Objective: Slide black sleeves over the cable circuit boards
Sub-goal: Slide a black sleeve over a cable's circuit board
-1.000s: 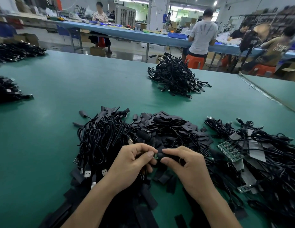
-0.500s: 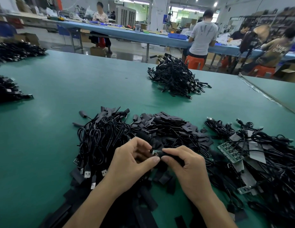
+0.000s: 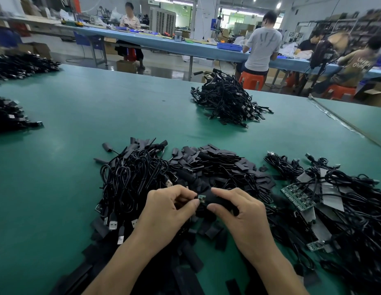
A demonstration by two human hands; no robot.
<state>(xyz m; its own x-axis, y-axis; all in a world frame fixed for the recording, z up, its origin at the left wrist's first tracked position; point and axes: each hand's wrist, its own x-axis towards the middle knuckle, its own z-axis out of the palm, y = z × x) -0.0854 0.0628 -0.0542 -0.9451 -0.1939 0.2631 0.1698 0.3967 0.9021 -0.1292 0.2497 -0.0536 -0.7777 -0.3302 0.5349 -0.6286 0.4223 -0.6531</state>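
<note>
My left hand (image 3: pixel 170 207) pinches the end of a small green circuit board (image 3: pixel 201 198) between thumb and forefinger. My right hand (image 3: pixel 238 211) grips a black sleeve (image 3: pixel 215 199) that covers most of the board; only the board's left tip shows. Both hands hover over a heap of loose black sleeves (image 3: pixel 217 165). A pile of black USB cables (image 3: pixel 132 182) lies just left of my hands. On the right, more cables with bare green circuit boards (image 3: pixel 297 198) lie tangled together.
The green table (image 3: pixel 79 124) carries another cable pile (image 3: pixel 228 103) at the far middle and two dark piles (image 3: pixel 9 116) at the left edge. Loose sleeves litter the near edge. Several people sit at a blue bench (image 3: pixel 164 45) behind.
The sleeve has slid further left over the board, so less green shows. My left fingers have shifted their pinch at the board's tip; both hands stay in place.
</note>
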